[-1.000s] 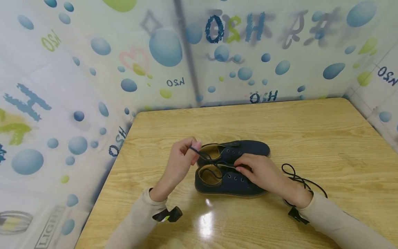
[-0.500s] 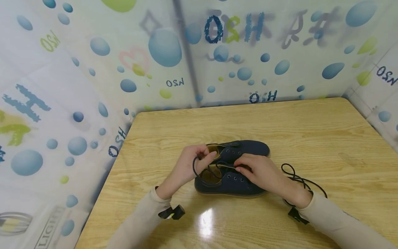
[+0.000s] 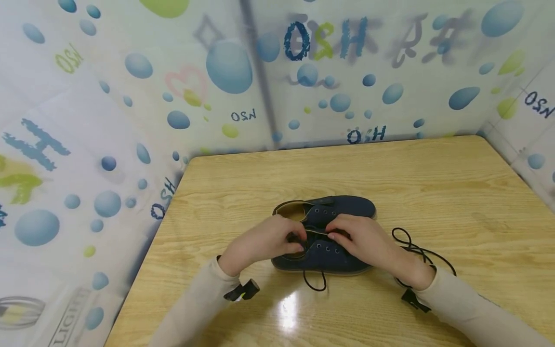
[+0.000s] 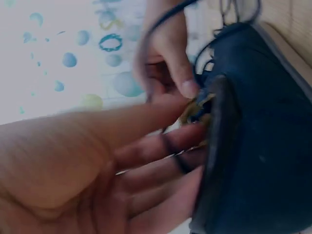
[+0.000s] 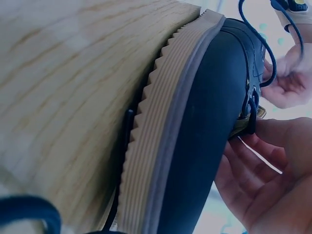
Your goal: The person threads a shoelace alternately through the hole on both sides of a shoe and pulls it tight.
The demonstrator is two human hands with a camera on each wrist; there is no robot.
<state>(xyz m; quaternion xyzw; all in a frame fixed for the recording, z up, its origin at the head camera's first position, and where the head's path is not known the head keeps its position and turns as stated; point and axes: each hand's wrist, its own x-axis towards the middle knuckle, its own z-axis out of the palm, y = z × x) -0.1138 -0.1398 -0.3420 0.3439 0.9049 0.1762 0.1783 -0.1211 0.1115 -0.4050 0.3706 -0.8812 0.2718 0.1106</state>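
Note:
Two dark navy lace-up shoes lie side by side on the table, toes to the right: the near shoe (image 3: pixel 321 260) and the far shoe (image 3: pixel 353 205). My right hand (image 3: pixel 362 236) pinches the near shoe by its tongue, beside the eyelets. My left hand (image 3: pixel 269 238) reaches to the shoe's opening, its fingers relaxed and apart; they blur in the left wrist view. A dark shoelace (image 3: pixel 315 289) hangs in a loop over the shoe's near side. In the right wrist view the lace (image 5: pixel 269 53) arcs past the heel end.
Another length of dark lace (image 3: pixel 416 249) lies coiled on the wooden table (image 3: pixel 477 193), partly behind my right forearm. A patterned wall covering (image 3: pixel 303 106) stands along the back and left. Each wrist wears a small black camera.
My left hand has come right and down from beside the heels to the near shoe's opening. The lace it held up now drapes over the near side. My right hand stays put.

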